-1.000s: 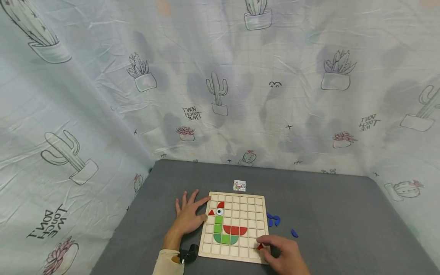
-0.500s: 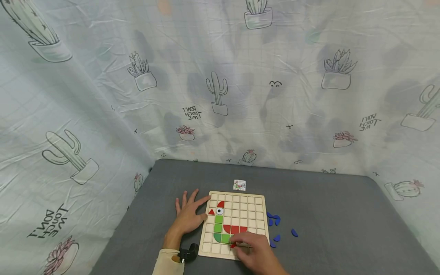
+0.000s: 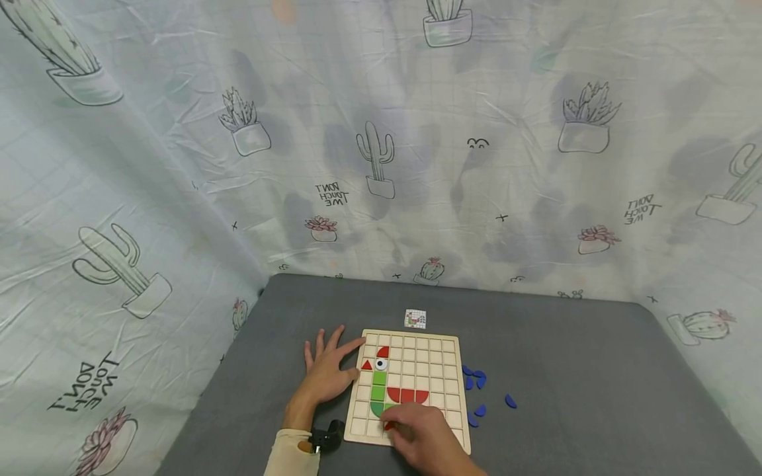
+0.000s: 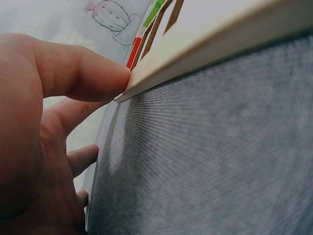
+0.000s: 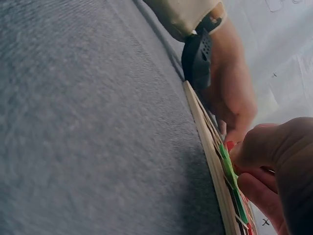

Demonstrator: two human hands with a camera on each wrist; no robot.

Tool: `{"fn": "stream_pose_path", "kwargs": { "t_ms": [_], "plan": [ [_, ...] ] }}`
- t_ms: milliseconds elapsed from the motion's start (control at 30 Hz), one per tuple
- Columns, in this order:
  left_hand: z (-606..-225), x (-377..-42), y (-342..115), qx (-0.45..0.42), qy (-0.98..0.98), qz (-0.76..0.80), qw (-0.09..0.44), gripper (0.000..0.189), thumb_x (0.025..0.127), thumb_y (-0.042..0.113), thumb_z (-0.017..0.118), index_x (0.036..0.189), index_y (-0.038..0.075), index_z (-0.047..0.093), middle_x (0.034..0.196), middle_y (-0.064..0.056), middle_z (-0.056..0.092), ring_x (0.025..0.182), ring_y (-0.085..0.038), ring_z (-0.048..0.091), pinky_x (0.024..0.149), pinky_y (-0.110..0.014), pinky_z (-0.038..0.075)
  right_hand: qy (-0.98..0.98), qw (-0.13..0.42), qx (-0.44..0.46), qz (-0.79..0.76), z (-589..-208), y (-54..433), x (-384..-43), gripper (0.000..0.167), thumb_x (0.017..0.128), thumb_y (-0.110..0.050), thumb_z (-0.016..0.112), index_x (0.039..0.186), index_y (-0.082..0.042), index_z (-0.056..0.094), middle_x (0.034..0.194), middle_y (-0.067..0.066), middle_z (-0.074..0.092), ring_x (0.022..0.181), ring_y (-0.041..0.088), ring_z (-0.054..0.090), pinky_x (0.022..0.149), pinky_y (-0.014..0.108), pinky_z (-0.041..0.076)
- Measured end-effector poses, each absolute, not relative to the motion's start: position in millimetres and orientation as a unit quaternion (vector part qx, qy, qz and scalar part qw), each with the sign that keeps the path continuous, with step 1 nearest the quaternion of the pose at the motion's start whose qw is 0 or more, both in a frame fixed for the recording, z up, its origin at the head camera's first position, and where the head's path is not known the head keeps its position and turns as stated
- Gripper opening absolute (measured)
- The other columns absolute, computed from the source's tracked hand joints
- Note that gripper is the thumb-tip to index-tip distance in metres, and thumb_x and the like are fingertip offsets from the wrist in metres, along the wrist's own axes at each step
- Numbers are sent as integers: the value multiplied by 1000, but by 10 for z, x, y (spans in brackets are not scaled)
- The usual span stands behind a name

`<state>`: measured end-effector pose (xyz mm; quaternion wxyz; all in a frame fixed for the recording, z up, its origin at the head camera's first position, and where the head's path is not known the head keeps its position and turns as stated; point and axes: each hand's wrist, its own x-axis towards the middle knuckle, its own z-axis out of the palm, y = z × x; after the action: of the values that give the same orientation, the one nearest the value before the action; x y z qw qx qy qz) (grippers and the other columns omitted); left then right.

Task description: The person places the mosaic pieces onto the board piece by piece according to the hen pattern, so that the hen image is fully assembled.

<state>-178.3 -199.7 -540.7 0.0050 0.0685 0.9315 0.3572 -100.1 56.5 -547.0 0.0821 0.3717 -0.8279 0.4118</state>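
My left hand (image 3: 324, 378) lies beside the wooden grid board (image 3: 436, 370), fingers spread, thumb and index fingertip touching its left edge. Over the lower part of the board, my right hand (image 3: 430, 435) pinches a small red piece (image 3: 389, 426) between thumb and fingers; its full shape is hidden. Laid in the grid are a red triangle (image 3: 366, 365), a round eye piece (image 3: 381, 364), a red quarter circle (image 3: 383, 352), light green squares (image 3: 378, 393), a dark green quarter circle (image 3: 376, 409) and a row of red pieces (image 3: 407, 396). My right hand covers part of the lower green row.
Several blue curved pieces (image 3: 479, 411) lie on the grey table (image 3: 571, 377) right of the board. A small printed card (image 3: 415, 318) lies behind it. A cactus-print curtain (image 3: 417, 218) encloses the table's back and sides.
My right hand has travelled left across the lower board with the red piece, uncovering blue pieces at the right edge. My left hand stays at the board's left edge.
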Motion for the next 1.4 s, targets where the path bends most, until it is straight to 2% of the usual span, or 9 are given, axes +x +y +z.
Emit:
{"fn": "stream_pose_path", "kwargs": {
  "t_ms": [133,400,800,933,1100,1267,1400],
  "plan": [
    [-5404,-1779,-1997,69,931,358,6,63,91,16,73,153,27,67,178,-22,31,168,-57,2,127,-80,-11,-838,67,372,392,-5456,547,-990,27,90,0,85,111,-17,82,101,-10,81,94,-4,72,82,23,64],
    [-5409,-1782,-2001,68,931,359,5,63,92,15,73,153,27,67,178,-22,31,168,-57,2,127,-79,-11,-837,106,381,378,-5486,556,-975,25,88,-1,86,106,-18,81,97,-11,80,93,-1,73,82,21,62],
    [-5412,-1778,-1988,64,931,359,8,63,93,15,71,154,26,66,179,-21,30,168,-56,0,127,-78,-13,-817,36,377,435,-5472,619,-930,25,93,1,83,110,-18,81,104,-11,79,95,-2,70,81,20,61],
    [-5409,-1782,-1979,63,932,357,7,63,92,15,72,154,27,66,179,-21,30,168,-56,0,128,-78,-13,-815,49,383,432,-5485,662,-943,27,93,0,83,112,-19,81,104,-11,79,92,-3,68,79,16,58],
    [-5393,-1784,-1970,64,931,359,0,63,91,15,73,153,26,67,178,-22,31,168,-57,1,127,-79,-13,-816,96,372,432,-5486,829,-972,32,87,3,86,111,-17,81,102,-8,81,88,3,72,78,18,60],
    [-5377,-1775,-1972,64,930,362,4,64,91,15,73,153,26,67,178,-23,30,167,-57,1,127,-78,-13,-838,107,310,436,-5421,1091,-985,33,85,2,88,110,-19,83,105,-8,83,93,9,78,79,26,65],
    [-5379,-1780,-1977,61,930,361,8,64,91,15,72,154,26,67,179,-22,29,168,-56,0,127,-78,-13,-864,117,249,422,-5386,1322,-962,35,83,-3,92,109,-25,84,106,-12,82,96,5,77,78,28,66]
  ]
}}
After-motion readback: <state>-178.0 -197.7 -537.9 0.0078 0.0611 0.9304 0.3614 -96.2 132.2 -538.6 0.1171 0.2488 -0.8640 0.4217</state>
